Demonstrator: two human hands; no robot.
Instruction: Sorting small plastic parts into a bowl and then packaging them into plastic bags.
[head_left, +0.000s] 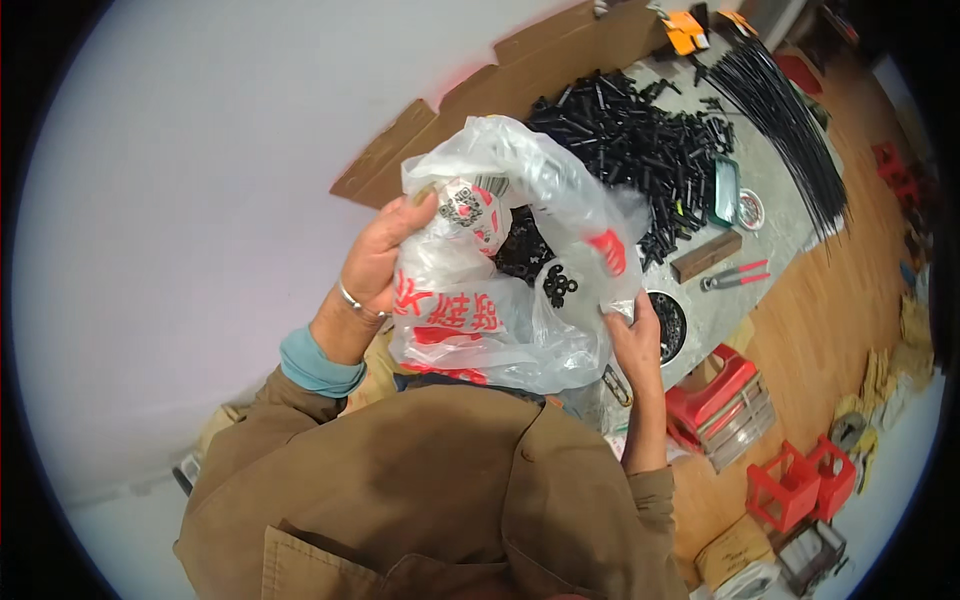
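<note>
A white plastic bag (445, 255) with red print is held up in front of me, its mouth spread wide. My left hand (385, 250) grips the bag's left side, thumb on top of the plastic. On the right side, my right hand (636, 335) pinches the edge of the bag. Inside lie many small black ring-like parts (525, 248), and a small cluster of black rings (559, 286) rests higher on the bag's inner right wall. The fingers behind the plastic are partly hidden.
Beyond the bag, a heap of black tubular parts (640, 140) covers the grey table (790, 205). Nearby are red-handled pincers (737, 275), a wooden block (706, 256), a green tray (726, 190), a round dish (672, 325) and long black rods (785, 125). Red stools (785, 485) stand on the floor.
</note>
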